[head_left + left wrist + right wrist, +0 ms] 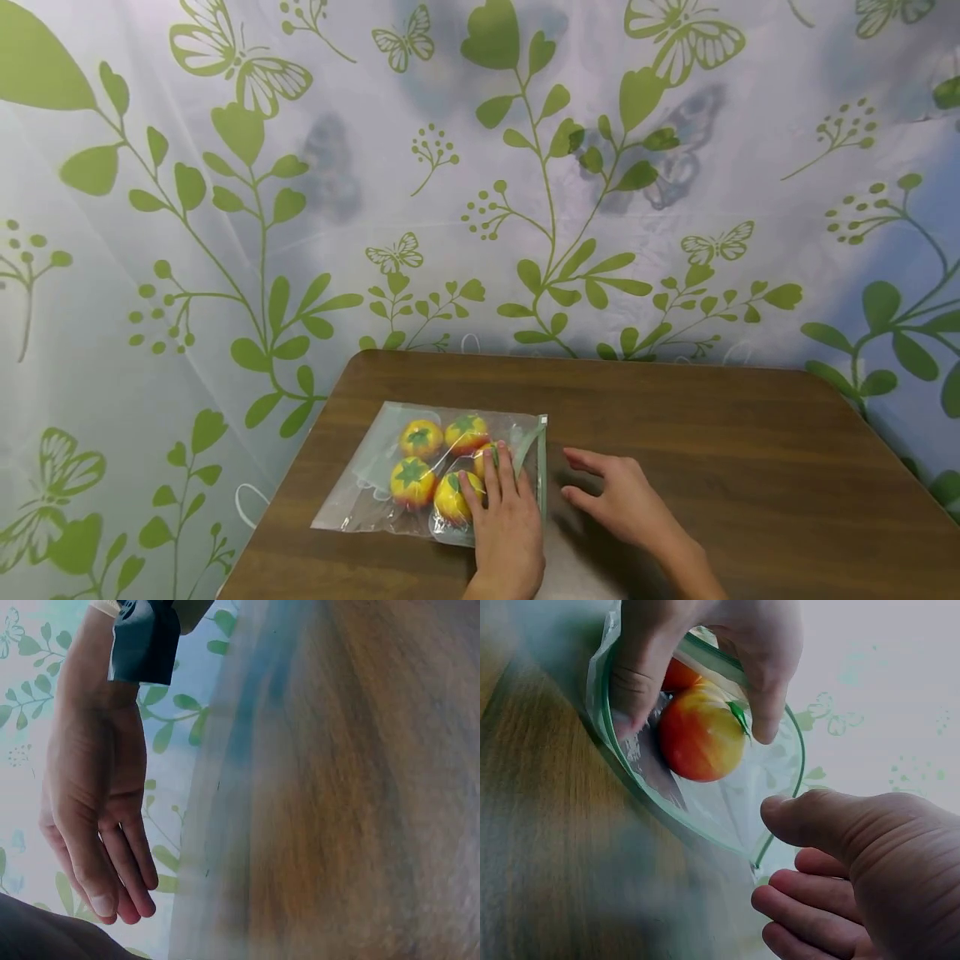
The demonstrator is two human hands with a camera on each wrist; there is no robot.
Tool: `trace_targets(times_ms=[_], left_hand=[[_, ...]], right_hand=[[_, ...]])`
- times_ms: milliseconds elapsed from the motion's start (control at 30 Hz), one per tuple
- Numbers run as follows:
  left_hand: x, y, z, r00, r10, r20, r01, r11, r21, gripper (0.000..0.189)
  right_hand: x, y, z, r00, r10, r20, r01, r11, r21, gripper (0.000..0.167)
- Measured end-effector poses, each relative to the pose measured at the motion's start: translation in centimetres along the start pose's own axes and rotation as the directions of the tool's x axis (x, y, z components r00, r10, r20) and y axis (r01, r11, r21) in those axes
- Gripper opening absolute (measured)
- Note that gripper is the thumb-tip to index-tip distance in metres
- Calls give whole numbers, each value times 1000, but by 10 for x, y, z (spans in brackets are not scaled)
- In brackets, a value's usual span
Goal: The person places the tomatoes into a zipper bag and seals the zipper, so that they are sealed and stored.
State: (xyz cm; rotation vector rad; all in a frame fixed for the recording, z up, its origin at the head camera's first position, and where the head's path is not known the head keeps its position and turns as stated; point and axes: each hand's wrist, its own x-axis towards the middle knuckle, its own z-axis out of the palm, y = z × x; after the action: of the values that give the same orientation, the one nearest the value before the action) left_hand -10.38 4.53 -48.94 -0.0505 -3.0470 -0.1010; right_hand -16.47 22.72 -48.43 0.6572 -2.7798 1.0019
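A clear zip bag (348,500) with a green zip edge lies on the table, holding several round yellow-and-red fruits (412,482) with green leafy tops, much like persimmons. Fingers spread, my left hand (510,533) rests over the bag's right part, beside the nearest fruits. In the right wrist view the bag's mouth gapes around a fruit (703,735), with the left hand (727,630) at the mouth, thumb and fingers apart. Just right of the bag, my right hand (626,500) hovers empty with relaxed fingers. The left wrist view shows that right hand (97,795) too.
The brown wooden table (750,467) extends to the right of the bag. Behind it hangs a pale curtain (450,192) with green leaves and butterflies, close to the table's back and left edges.
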Motion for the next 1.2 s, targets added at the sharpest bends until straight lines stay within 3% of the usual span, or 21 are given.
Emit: trace_targets(times_ms=[200, 333, 533, 633, 767, 833, 900, 1033, 1200], left_hand=[[-3, 1, -1, 999, 39, -23, -40, 998, -39, 95], [-7, -2, -13, 996, 91, 2, -90, 987, -136, 98], [-4, -23, -50, 982, 185, -23, -184, 947, -263, 94], [7, -40, -71, 971, 228, -67, -238, 931, -277, 94], [29, -65, -94, 960, 270, -69, -279, 912, -301, 91], [41, -75, -103, 955, 292, -55, -293, 899, -325, 88], [54, -83, -109, 946, 322, -43, -317, 888, -332, 84], [79, -93, -115, 924, 382, -9, -362, 866, -344, 77], [104, -93, -117, 900, 433, 53, -392, 856, -336, 72]], right_hand=[[-12, 4, -5, 1000, 24, 5, -24, 1000, -5, 50], [-21, 6, -8, 999, 52, 14, -52, 999, -8, 50], [-38, 6, -15, 995, 92, 40, -93, 995, 27, 51], [-47, 2, -19, 991, 111, 77, -117, 990, 77, 52], [-57, -6, -22, 978, 115, 176, -158, 953, 257, 54], [-62, -9, -20, 962, 105, 253, -199, 903, 380, 54], [-66, -14, -15, 933, 115, 341, -282, 823, 494, 55], [-72, -25, 0, 847, 172, 503, -493, 608, 623, 61], [-75, -35, 23, 765, 193, 615, -637, 374, 674, 59]])
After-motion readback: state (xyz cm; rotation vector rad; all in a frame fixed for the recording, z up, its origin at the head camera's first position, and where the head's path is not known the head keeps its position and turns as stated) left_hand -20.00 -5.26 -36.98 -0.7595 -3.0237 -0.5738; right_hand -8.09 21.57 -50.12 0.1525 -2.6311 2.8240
